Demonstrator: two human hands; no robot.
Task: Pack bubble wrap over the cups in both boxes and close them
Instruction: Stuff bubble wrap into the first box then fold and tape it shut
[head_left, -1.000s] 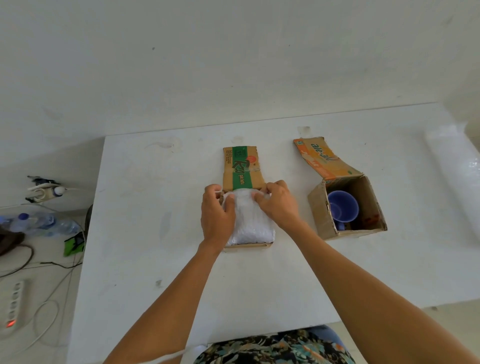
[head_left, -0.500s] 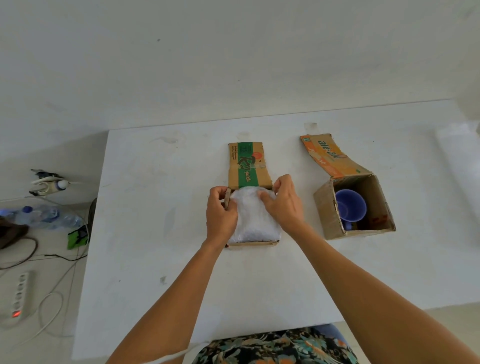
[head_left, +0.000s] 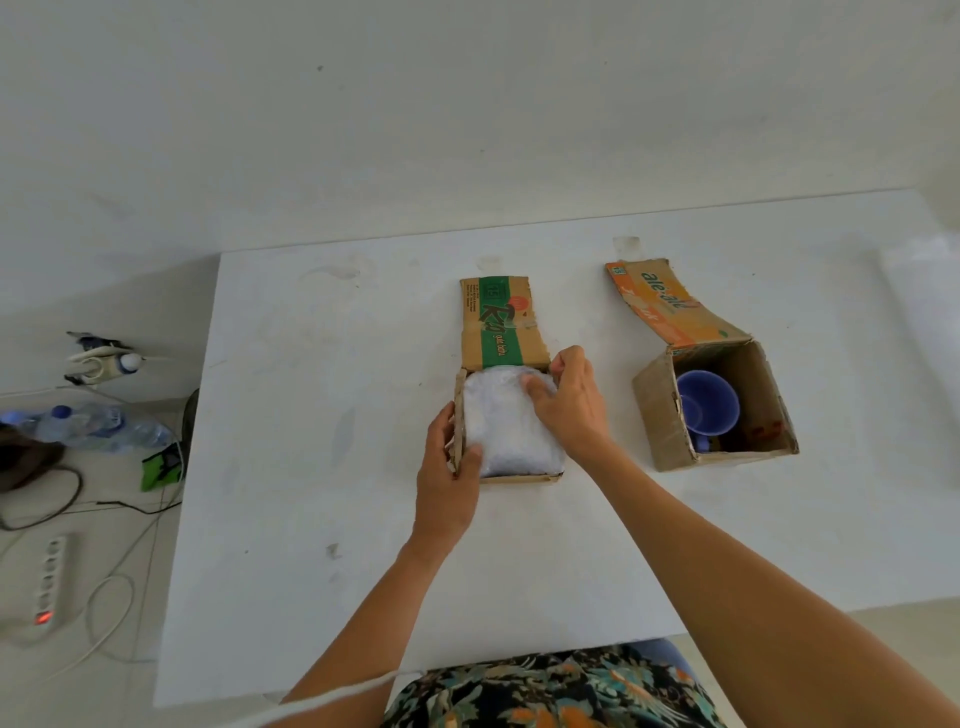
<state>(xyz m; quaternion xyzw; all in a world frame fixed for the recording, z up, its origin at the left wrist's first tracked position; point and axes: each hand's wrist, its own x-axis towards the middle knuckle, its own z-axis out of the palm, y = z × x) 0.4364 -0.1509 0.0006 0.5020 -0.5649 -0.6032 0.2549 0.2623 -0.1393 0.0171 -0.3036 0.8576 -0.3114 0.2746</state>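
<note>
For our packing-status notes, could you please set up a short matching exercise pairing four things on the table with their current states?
Things:
1. green-striped box
2. orange-lidded box
3. left hand
4. right hand

States:
A. pressing the bubble wrap down at the far corner
B. holds an uncovered blue cup
C. filled to the top with bubble wrap, lid flap open
D. gripping a box's side wall

Pairs: 1-C, 2-B, 3-D, 4-A
</note>
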